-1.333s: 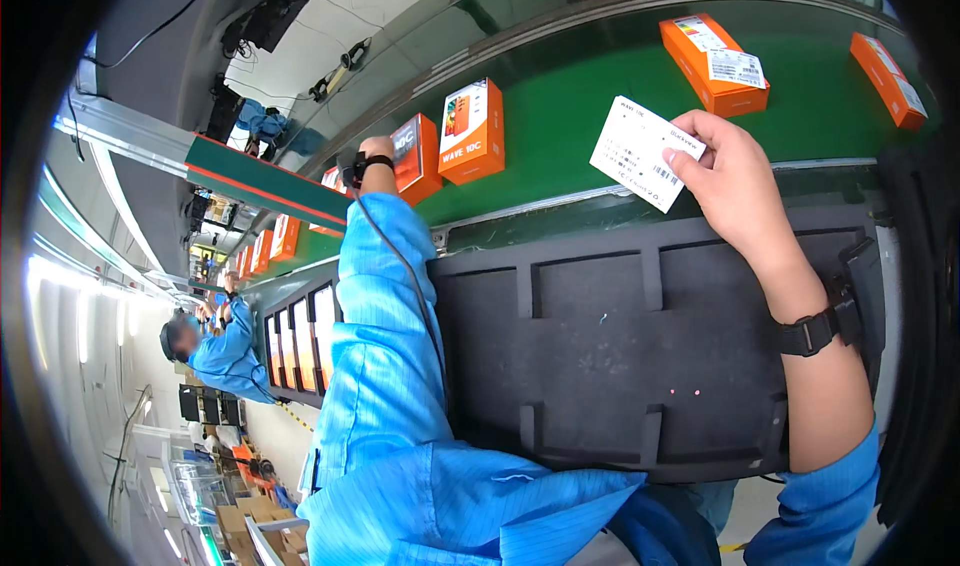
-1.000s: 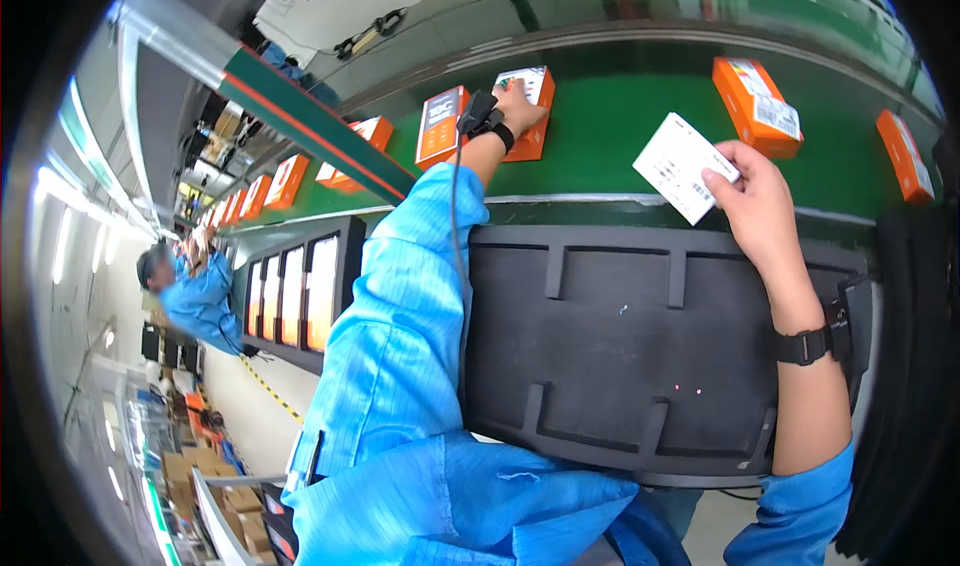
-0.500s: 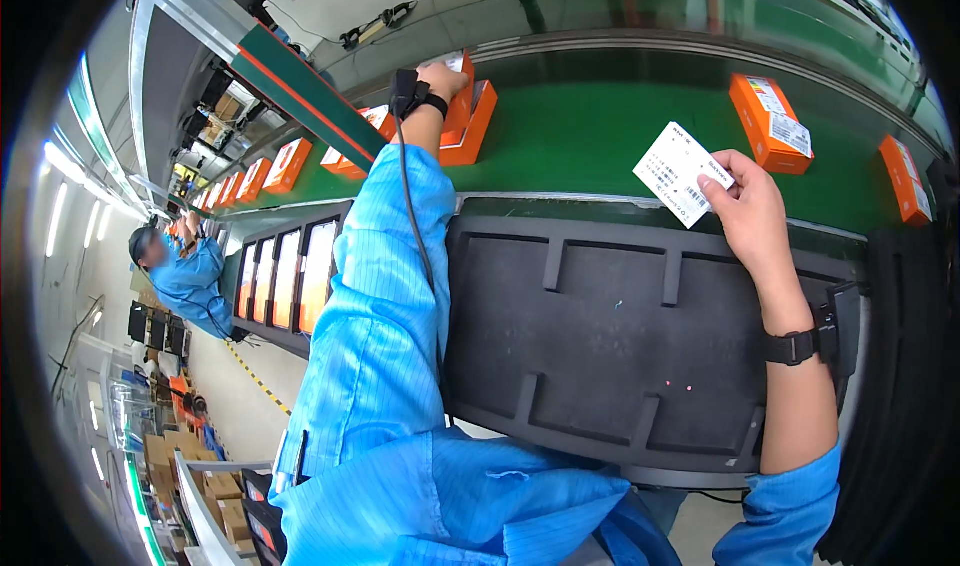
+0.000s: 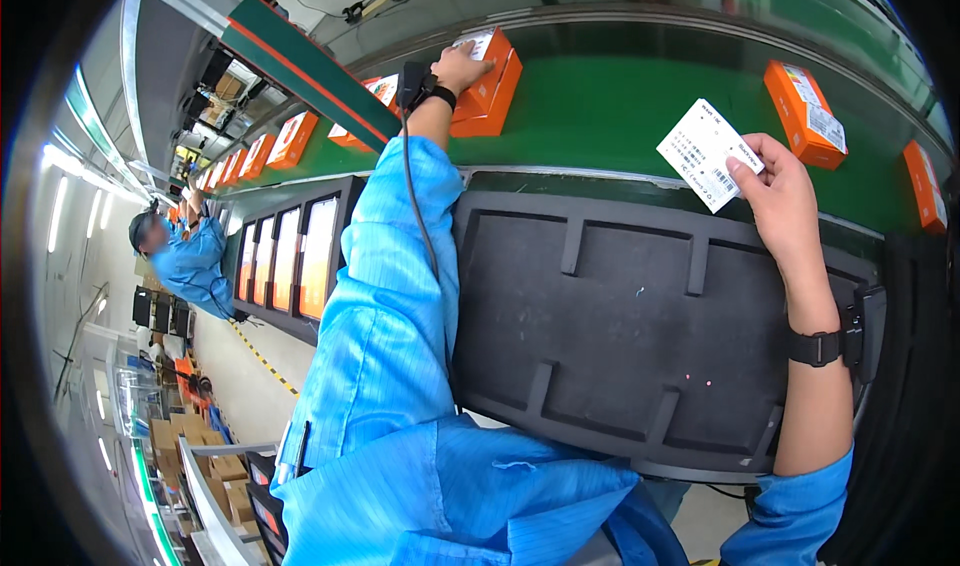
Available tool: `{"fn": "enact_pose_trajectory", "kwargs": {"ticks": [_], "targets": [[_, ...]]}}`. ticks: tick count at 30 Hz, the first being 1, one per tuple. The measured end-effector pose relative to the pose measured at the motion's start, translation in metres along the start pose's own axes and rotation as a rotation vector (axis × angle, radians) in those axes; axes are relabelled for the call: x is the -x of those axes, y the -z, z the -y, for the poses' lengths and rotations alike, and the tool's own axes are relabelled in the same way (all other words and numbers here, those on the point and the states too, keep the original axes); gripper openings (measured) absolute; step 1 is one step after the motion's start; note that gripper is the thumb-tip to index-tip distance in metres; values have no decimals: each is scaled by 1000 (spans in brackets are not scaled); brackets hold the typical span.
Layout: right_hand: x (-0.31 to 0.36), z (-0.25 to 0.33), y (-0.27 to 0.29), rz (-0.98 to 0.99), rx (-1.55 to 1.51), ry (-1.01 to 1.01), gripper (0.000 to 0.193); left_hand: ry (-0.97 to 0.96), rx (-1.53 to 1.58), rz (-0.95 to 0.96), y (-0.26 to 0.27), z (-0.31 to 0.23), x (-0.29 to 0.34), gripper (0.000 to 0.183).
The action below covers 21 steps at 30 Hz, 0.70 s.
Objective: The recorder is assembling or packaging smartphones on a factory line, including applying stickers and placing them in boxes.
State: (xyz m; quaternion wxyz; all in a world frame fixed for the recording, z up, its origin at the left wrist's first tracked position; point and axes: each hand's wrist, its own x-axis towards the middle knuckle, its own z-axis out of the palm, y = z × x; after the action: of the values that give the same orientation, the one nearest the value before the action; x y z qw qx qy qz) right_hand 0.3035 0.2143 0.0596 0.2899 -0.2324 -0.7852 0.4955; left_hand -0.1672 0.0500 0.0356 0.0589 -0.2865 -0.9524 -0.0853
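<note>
My left hand (image 4: 458, 70) reaches over the green conveyor belt and closes on an orange box (image 4: 497, 91) with a white top; part of the box is hidden behind the hand. There may be a second box pressed against it, but I cannot tell. Between the thumb and fingers of my right hand (image 4: 778, 188), a white card with printing and a barcode (image 4: 703, 156) is pinched by its right corner. The card is tilted and held above the belt's near edge. Below both hands lies a black tray (image 4: 620, 336) with raised ribs.
More orange boxes stand on the green belt (image 4: 620, 116): one box (image 4: 805, 116) beyond my right hand, another (image 4: 925, 186) at far right, several to the left. A green post (image 4: 305, 66) slants beside my left arm. A filled black tray (image 4: 290, 256) and a co-worker (image 4: 185, 251) are at left.
My left hand and the orange box have shifted slightly right and up in the picture, its fingers now lying across the box. The right hand keeps the card. The whole view has shifted a little.
</note>
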Motion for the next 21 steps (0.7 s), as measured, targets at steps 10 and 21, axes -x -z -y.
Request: {"fn": "enact_pose_trajectory", "kwargs": {"ticks": [10,21], "targets": [[0,2,4,23,32,1,18,-6,-73,-8,-33,-34,43,80],[-8,-11,-4,14,17,108,19,-132,249,76,-39,-10,10,65]]}}
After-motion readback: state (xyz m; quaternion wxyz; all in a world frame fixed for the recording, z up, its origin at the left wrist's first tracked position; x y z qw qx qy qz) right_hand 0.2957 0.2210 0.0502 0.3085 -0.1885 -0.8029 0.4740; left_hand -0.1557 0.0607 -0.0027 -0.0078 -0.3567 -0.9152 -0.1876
